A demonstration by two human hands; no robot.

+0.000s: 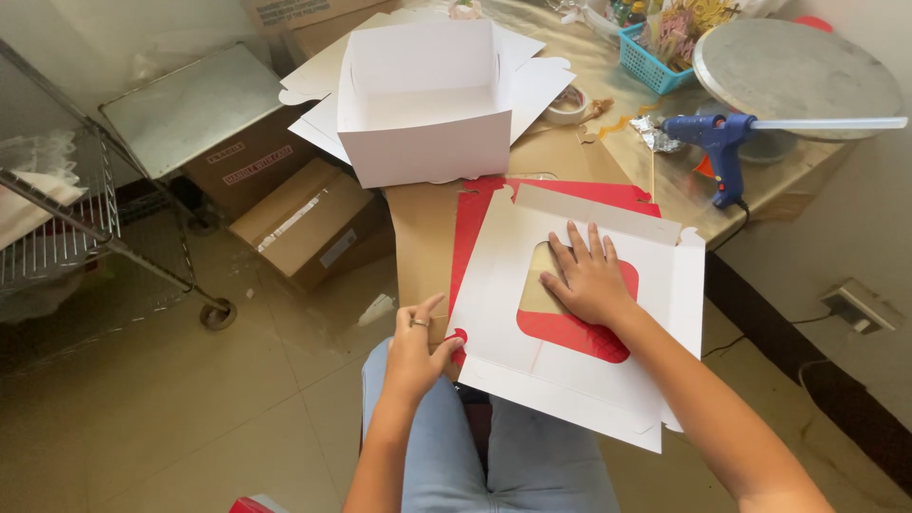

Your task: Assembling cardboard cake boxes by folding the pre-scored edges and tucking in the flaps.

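While the right hand [586, 277] lies flat, the left hand [415, 350] pinches the tilted lid blank [570, 366].

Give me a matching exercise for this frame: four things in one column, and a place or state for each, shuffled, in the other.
Things:
1. right hand
2. left hand
3. glue gun
4. assembled white box

Places or states:
A. stands open-topped at the table's far side
B. pinches the flat lid's left edge
C. pressed flat over the lid's window
D. lies by the round metal turntable

Pairs: 1-C, 2-B, 3-D, 4-A
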